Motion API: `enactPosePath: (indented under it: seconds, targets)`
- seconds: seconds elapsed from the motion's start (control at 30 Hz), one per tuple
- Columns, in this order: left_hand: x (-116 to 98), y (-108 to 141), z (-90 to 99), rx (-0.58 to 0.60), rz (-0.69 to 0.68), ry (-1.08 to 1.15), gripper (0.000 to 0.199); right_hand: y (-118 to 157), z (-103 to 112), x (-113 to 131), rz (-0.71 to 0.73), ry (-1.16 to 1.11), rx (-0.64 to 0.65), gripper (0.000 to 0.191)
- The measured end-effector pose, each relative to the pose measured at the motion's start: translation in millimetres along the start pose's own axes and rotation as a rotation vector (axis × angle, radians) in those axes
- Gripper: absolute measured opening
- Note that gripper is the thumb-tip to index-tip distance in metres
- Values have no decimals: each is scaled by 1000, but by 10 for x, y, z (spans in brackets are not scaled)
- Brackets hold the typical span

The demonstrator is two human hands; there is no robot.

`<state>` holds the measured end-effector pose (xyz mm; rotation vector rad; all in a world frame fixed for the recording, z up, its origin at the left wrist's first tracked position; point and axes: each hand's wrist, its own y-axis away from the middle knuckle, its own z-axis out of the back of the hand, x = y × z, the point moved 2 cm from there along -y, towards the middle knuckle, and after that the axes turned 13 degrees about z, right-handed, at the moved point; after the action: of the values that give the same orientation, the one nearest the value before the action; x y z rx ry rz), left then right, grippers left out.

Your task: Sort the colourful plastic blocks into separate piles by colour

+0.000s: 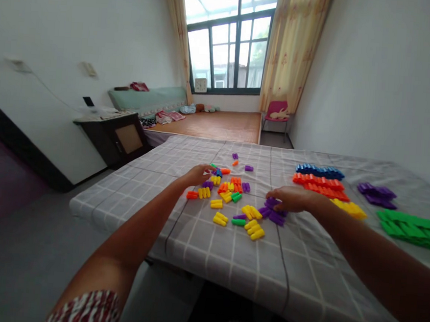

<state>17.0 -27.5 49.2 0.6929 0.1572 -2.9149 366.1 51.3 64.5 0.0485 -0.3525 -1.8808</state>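
Small tube-shaped plastic pieces in several colours lie scattered on a checked tablecloth. At the left of this pile, my left hand (198,175) reaches in with its fingers slightly apart, beside a blue piece (219,172) and yellow pieces (215,180); I see no clear hold there. On the pile's right side my right hand (290,198) curls its fingers and thumb around purple pieces (271,204), with more purple pieces (277,218) just below. Between the hands are orange pieces (236,184), a green pair (236,197) and yellow pieces (255,229).
To the right, joined rows stand grouped by colour: blue (319,171), orange (322,184), yellow (350,208), purple (376,195) and green (411,227). Checked cloth (208,258) covers the table. Behind it are a bed (217,124), a dark cabinet (119,137) and a pink chair (276,109).
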Motion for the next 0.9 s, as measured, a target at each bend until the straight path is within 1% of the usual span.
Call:
enactPosePath:
  seconds: [0.1, 0.17, 0.23, 0.3, 0.4, 0.53, 0.63, 0.7, 0.77, 0.83, 0.9]
  targets:
    - [-163, -282, -216, -35, 24, -144, 41, 33, -68, 36, -10, -29, -18, 51]
    - [-245, -397, -311, -30, 44, -192, 43, 60, -92, 63, -17, -45, -53, 51]
    - [-306, -460, -353, -44, 46, -197, 45, 95, -107, 78, -16, -78, -89, 50]
    - [-371, -491, -362, -91, 15, -179, 46, 127, -120, 73, -15, -121, -126, 49]
    - [-534, -516, -403, -126, -96, -176, 43, 133, -136, 29, -32, -170, -208, 46]
    - [-854, -563, -553, -37, -227, -174, 46, 54, -120, -85, -89, -130, -299, 40]
    - [-1011, -608, -606, 51, -232, -130, 53, 16, -63, -171, -125, -102, -346, 35]
    - [-1016, -631, -589, 76, -192, -128, 52, 23, -15, -187, -118, -82, -380, 32]
    - [-961, -642, -568, 84, -154, -155, 47, 33, 23, -139, -82, -72, -401, 30]
    - [-892, -639, -580, 107, -146, -189, 41, 15, 41, -4, 6, -100, -402, 28]
    - [-851, -629, -622, 130, -153, -210, 38, -35, 45, 218, 152, -146, -400, 28]
